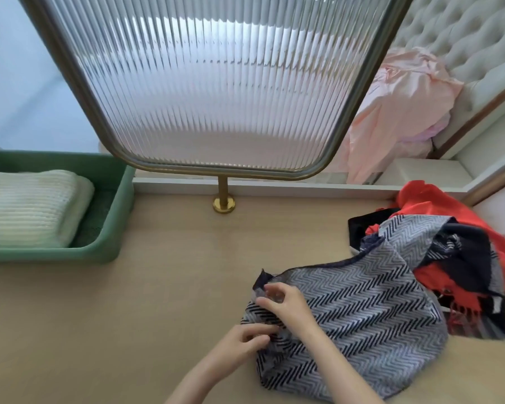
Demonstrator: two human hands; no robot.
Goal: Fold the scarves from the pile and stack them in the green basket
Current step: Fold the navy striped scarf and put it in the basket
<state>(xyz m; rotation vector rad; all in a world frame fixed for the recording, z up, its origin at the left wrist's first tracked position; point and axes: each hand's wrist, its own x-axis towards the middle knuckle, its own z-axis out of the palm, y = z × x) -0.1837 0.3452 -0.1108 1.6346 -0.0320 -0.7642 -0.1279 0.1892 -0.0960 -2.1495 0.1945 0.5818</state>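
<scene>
The ribbed glass screen (pixel 216 83) fills the upper middle of the frame, standing on a brass post at the back of the pale counter (pixel 158 287). In the lower right the grey-and-navy chevron scarf (pixel 362 316) lies spread and rumpled on the counter, its far end running up into the pile (pixel 455 228) of red and navy scarves at the right edge. The green basket (pixel 114 217) sits at the left edge, well apart from the pile. It holds one folded pale green scarf (pixel 32 205), so stacking has begun. The right hand (pixel 286 304) and, just below it, the left hand (pixel 242 342) both pinch the chevron scarf's left edge with curled fingers, probably to straighten that edge for a first fold.
</scene>
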